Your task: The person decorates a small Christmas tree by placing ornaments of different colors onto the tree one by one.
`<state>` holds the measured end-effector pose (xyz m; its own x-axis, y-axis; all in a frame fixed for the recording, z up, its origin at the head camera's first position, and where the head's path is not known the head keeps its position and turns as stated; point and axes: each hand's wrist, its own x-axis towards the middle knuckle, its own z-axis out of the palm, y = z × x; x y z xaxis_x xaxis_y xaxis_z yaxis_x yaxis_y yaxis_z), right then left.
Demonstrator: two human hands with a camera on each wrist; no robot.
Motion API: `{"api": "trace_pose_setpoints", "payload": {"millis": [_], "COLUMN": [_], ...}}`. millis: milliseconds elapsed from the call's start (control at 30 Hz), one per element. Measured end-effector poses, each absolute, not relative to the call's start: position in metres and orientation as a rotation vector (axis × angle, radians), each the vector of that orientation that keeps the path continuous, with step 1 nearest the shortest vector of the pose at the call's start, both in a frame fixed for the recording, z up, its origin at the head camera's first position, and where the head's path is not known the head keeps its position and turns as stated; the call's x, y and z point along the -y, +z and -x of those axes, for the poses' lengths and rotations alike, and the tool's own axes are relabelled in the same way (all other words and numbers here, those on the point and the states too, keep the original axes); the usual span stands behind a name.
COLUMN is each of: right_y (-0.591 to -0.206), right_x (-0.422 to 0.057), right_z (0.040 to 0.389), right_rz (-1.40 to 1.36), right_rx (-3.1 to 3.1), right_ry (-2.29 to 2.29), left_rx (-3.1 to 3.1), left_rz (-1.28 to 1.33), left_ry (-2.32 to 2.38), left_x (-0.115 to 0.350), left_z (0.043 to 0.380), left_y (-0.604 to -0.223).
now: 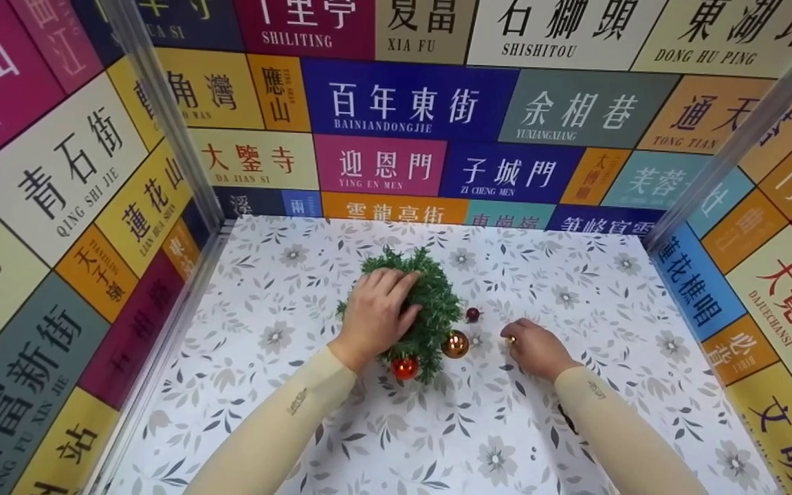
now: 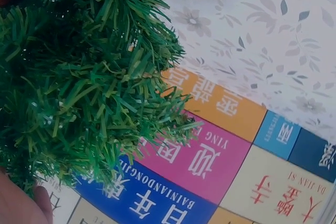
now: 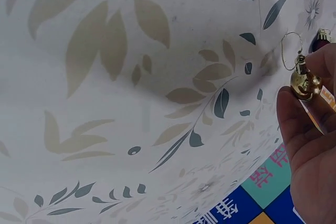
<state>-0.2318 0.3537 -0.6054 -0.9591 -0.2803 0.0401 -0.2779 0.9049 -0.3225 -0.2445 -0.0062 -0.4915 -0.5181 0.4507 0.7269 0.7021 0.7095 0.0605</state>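
Observation:
A small green artificial Christmas tree (image 1: pixel 437 289) stands on the table. My left hand (image 1: pixel 380 313) is over its upper part, the fingers bent around the branches; in the left wrist view, the thumb and part of the palm show at the tree's tip. A shiny red bauble (image 1: pixel 405 367) sits at the tree's near side. Against its right side is a larger copper-gold bauble (image 1: pixel 456 344). To the right of the tree, my right hand (image 1: pixel 540 347) pinches a small gold bauble (image 3: pixel 303 85) between thumb and fingers, with its thin hanging loop sticking up.
A small dark red bauble (image 1: pixel 473 314) lies between the tree and the right hand. White cloth with a leaf and flower print (image 1: pixel 265 412) covers the table. Colourful panels with lettering (image 1: pixel 403 103) wall in the back and both sides, with clear frame edges at the corners.

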Motion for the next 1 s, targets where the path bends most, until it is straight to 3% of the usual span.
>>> {"api": "trace_pose_setpoints", "payload": {"millis": [1000], "right_y": [-0.601], "right_x": [-0.361], "right_z": [0.222], "right_rz": [0.399], "right_rx": [-3.023], "right_ry": [-0.562], "left_rx": [2.271], "left_rz": [0.922], "left_ry": [-0.592], "left_x": [0.018], "left_z": [0.253], "left_y": [-0.481]}}
